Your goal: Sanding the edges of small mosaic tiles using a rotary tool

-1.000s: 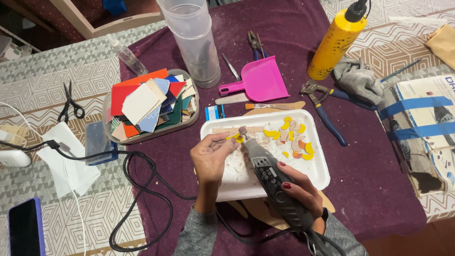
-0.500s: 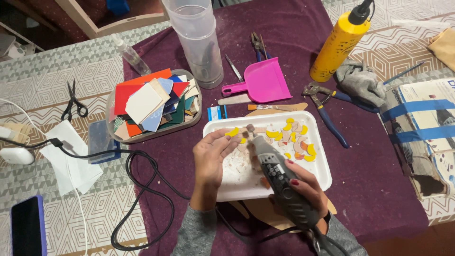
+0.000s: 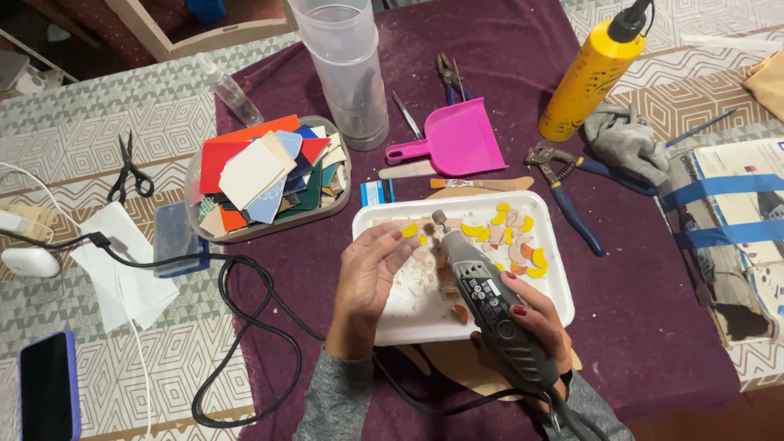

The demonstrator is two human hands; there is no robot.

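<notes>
Scissors sit at 9 o'clock. Left hand pinches a yellow chip over the white tray; right hand is wrapped tight round the grinder at 5 o'clock, bit near the chip.

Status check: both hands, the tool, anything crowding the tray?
Left hand pinching a small yellow piece over the white tray. Right hand gripping the grey rotary tool, tip near the piece. Cut pieces beside it.

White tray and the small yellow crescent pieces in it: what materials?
White rectangular tray: likely foam, matte, with thick soft-rounded rim. Yellow crescent pieces: probably glazed ceramic tile or glass, with glossy flat faces and cut edges; which, the look leaves open.
</notes>
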